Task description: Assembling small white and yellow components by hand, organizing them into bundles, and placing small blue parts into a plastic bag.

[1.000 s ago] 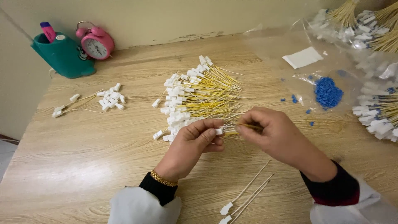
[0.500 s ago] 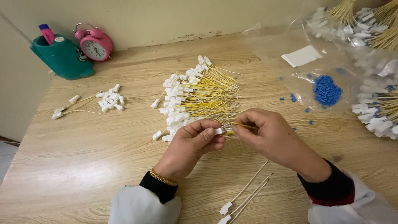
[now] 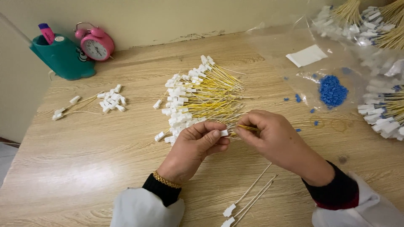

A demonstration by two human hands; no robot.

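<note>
My left hand [image 3: 195, 148] pinches a small white plastic connector [image 3: 224, 133] between thumb and fingertips. My right hand [image 3: 275, 138] grips the thin yellow wire [image 3: 248, 127] that runs into that connector, fingers closed around it. Both hands meet just in front of a large pile of yellow wires with white connectors [image 3: 198, 96] on the wooden table [image 3: 84, 159]. A few finished wires with white ends [image 3: 248, 199] lie near the front edge, between my forearms.
A small heap of loose white connectors [image 3: 110, 98] lies at the left. A teal pen holder [image 3: 63, 56] and pink alarm clock [image 3: 97, 43] stand at the back left. Clear bags with blue pieces [image 3: 332, 90] and bundled wires [image 3: 385, 113] fill the right.
Both hands stay at the same spot by the pile. My fingers have shifted slightly on the connector and wire; nothing else moved.
</note>
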